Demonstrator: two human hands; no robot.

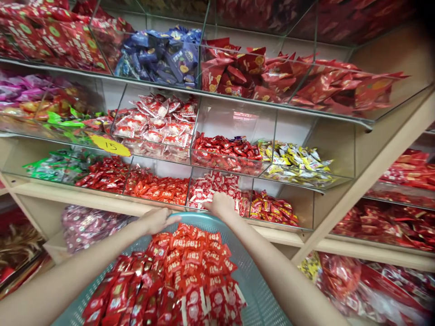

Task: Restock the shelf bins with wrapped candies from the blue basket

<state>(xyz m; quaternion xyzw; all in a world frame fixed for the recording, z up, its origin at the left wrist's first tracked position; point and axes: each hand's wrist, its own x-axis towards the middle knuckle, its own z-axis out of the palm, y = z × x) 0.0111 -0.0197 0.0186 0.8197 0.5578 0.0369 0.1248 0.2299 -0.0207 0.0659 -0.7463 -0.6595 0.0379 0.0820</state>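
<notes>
A blue-green plastic basket (263,271) is below me, filled with red-wrapped candies (190,258), some of them with white edges. At the basket's far rim, my left hand (157,221) is closed on the edge, one finger lying along it. My right hand (221,204) is over the lowest shelf's bin of red-and-white wrapped candies (215,183). Its fingers are curled, and what they hold is hidden. Next to that bin are orange-red candies (159,185) on the left and red-and-yellow candies (272,208) on the right.
Clear dividers and front panels split the shelves into bins. Above are blue packets (163,56), red packets (244,72) and yellow-white candies (295,158). A yellow price tag (110,145) reads 15. A wooden upright (367,172) stands at right, with bagged goods (343,276) below.
</notes>
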